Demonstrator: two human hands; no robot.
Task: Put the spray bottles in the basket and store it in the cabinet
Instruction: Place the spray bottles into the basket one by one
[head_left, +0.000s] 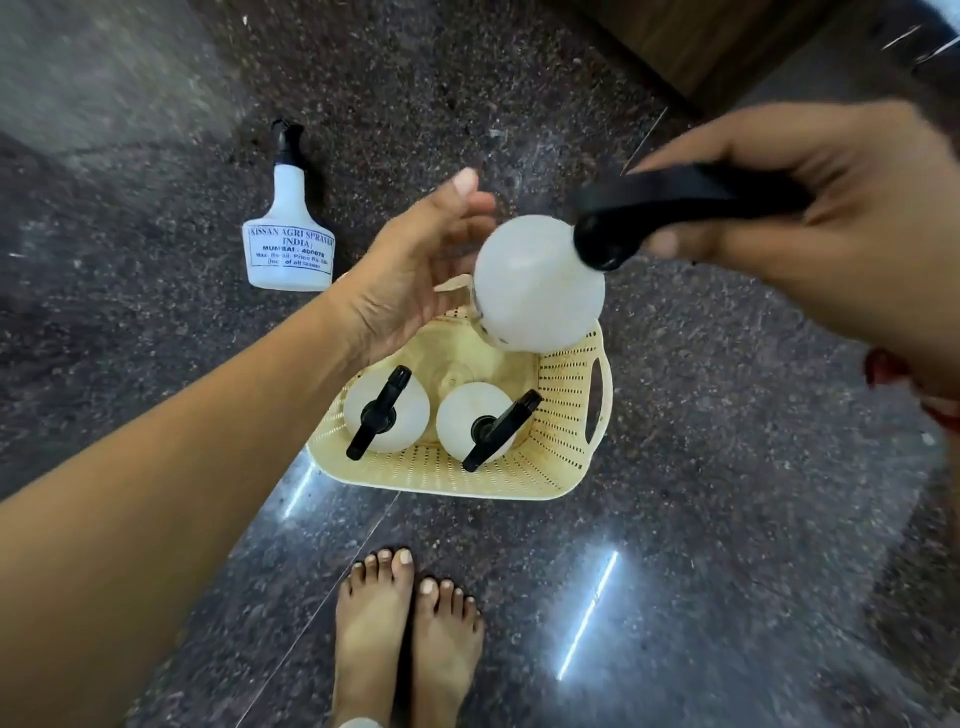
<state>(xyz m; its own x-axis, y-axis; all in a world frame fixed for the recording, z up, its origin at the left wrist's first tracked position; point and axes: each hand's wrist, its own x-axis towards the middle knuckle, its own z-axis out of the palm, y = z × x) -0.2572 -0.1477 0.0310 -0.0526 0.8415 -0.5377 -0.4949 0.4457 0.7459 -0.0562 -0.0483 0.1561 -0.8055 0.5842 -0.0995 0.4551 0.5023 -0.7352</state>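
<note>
- Head view: the right hand (841, 234) has its fingers closed round the black trigger head of a white bottle (540, 286), held above the basket's 12 o'clock end.
- The left hand (410, 270) is open, holding nothing, at the bottle's 9 o'clock.
- The cream basket (561, 447) sits on the floor (727, 415) with two bottles (387, 410) upright inside.
- A labelled bottle (290, 234) lies on the floor at the basket's 10 o'clock, well apart.

4 spray bottles (540, 283); 1 basket (566, 415); 2 hands (410, 270).

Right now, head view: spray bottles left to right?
Labelled bottle lying on the floor → left bottle in the basket → right bottle in the basket → bottle held by the right hand.
</note>
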